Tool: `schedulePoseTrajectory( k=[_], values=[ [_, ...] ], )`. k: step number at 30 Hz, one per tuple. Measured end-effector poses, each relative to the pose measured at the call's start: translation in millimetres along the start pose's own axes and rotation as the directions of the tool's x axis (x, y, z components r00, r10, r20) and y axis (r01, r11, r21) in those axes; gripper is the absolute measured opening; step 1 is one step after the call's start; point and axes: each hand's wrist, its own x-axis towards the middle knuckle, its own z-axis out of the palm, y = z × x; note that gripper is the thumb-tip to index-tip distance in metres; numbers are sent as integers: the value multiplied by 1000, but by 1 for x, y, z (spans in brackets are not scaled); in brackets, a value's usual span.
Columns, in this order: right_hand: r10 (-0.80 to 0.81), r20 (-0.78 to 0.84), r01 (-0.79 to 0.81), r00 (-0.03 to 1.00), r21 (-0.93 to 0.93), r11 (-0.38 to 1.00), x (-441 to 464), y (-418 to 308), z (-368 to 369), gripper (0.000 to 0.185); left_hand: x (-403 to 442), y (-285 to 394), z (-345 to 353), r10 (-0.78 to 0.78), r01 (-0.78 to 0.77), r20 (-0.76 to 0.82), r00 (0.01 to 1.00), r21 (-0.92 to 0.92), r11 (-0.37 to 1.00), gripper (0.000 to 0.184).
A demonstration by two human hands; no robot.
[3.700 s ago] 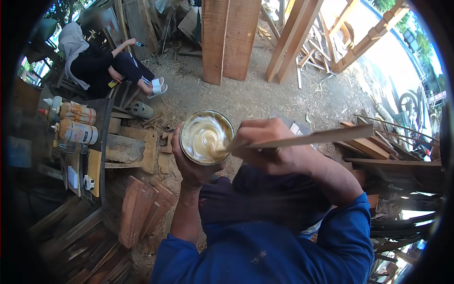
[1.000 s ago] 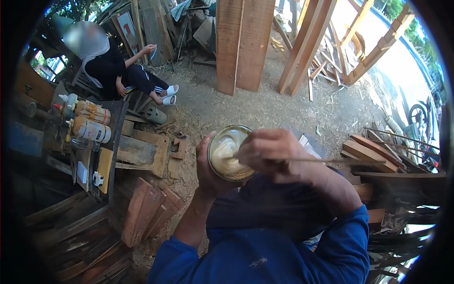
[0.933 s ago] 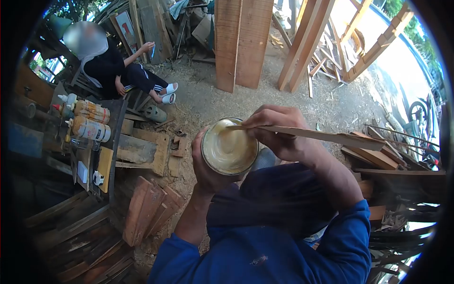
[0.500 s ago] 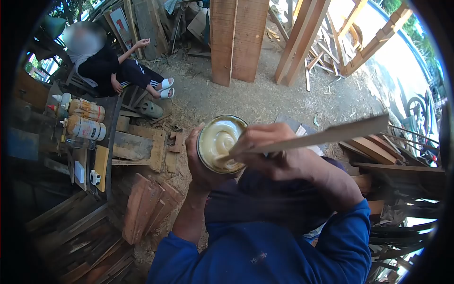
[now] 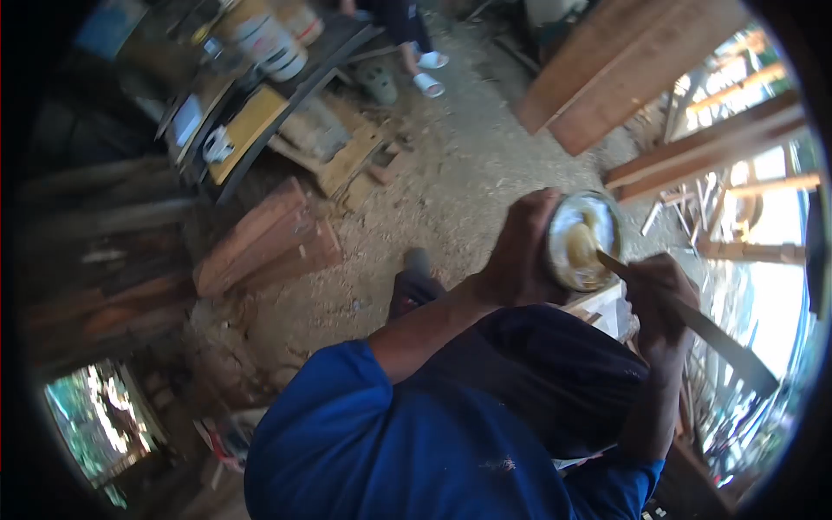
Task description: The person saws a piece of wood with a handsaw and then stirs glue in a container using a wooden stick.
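A round can (image 5: 555,251) of creamy, pale yellow paste is tilted toward the camera, right of centre. Wrapped round its left side is my left hand (image 5: 523,251). My right hand (image 5: 663,299) grips a flat wooden stick (image 5: 726,348) just right of the can. The stick's narrow end dips into the paste (image 5: 582,243), and its wide end points to the lower right. The picture is somewhat blurred by motion.
At the upper left a dark workbench (image 5: 308,91) bears bottles (image 5: 269,43), a yellow board (image 5: 250,130) and a white tape measure (image 5: 217,145). Reddish wood blocks (image 5: 260,238) lie below it. Tall planks (image 5: 620,74) stand upper right. A seated person's sandalled feet (image 5: 429,84) show at top.
The view has swung and rotated, so the bench sits higher and the planks lie farther right. Both hands, still holding can and stick, appear farther right. The other person is mostly out of frame.
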Motion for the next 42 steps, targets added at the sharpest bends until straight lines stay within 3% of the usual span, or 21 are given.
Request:
schedulePoseTrajectory(
  k=[1, 2, 3, 4, 5, 6, 7, 10, 11, 12, 14, 16, 19, 24, 29, 32, 33, 34, 37, 40, 42],
  values=[
    [-90, 73, 89, 993, 22, 996, 1, -6, 10, 14, -6, -11, -1, -72, 70, 53, 996, 32, 997, 113],
    [-24, 61, 31, 998, -111, 993, 0, -2, 17, 12, -10, -14, 2, -35, 33, -132, 991, -20, 999, 106],
    [111, 60, -96, 992, -206, 974, 11, 7, 11, 15, -7, -13, -2, -174, 172, -50, 984, -35, 984, 104],
    [-67, 15, 69, 998, -335, 940, 26, 34, 4, 14, -3, -17, -4, -154, 155, -49, 987, 20, 988, 95],
    [-268, 348, 424, 898, -529, 735, 54, 88, -53, 13, 0, -30, 2, -121, 121, -9, 993, 123, 985, 81],
    [-257, 229, 333, 939, -422, 843, 95, 42, -12, 13, 21, -46, 2, 17, 138, -353, 936, 409, 902, 54],
    [-250, 172, 299, 953, -381, 875, 100, 14, 6, 13, 34, -52, -10, 120, 156, -487, 865, 490, 858, 40],
    [-293, 193, 345, 936, -353, 870, 129, -33, 30, 14, 49, -51, -57, 45, 160, -432, 901, 426, 891, 39],
    [-308, 206, 363, 929, -336, 869, 137, -45, 38, 14, 55, -51, -59, 157, 163, -457, 875, 586, 794, 55],
    [-317, 219, 375, 923, -326, 868, 146, -59, 47, 14, 58, -48, -75, 159, 177, -470, 868, 593, 786, 55],
    [-329, 249, 395, 911, -296, 869, 161, -84, 58, 15, 62, -34, -103, -20, 95, -197, 980, 381, 920, 58],
    [-358, 277, 429, 892, -266, 863, 172, -112, 70, 17, 63, -26, -132, 5, 87, -234, 972, 380, 921, 62],
    [-419, 304, 487, 856, -201, 850, 184, -140, 81, 19, 76, -27, -153, 166, 94, -517, 840, 440, 893, 61],
    [-482, 306, 531, 821, -98, 842, 203, -169, 102, 23, 79, -6, -192, 245, 89, -499, 832, 555, 827, 58],
    [-503, 298, 515, 811, 43, 856, 200, -181, 106, 27, 87, 14, -228, 5, 210, -457, 889, 418, 884, 66],
    [-500, 293, 479, 815, 145, 866, 203, -190, 109, 29, 87, 17, -212, 36, 205, -432, 901, 498, 842, 67],
    [-579, 347, 605, 738, 42, 795, 218, -196, 112, 33, 90, 12, -205, 1, 229, -362, 932, 594, 771, 83],
    [-642, 411, 720, 648, -56, 691, 231, -199, 115, 45, 86, 2, -203, 11, 229, -366, 931, 607, 761, 83],
    [-647, 408, 695, 644, 40, 718, 246, -192, 122, 39, 83, 7, -226, -89, 282, -415, 906, 430, 858, 139],
    [-633, 444, 656, 635, 124, 745, 272, -169, 123, 32, 93, -7, -240, -135, 305, -424, 896, 363, 880, 138],
    [-622, 473, 628, 624, 170, 759, 288, -160, 128, 28, 98, -1, -238, -80, 286, -415, 906, 463, 839, 135]
  ],
)
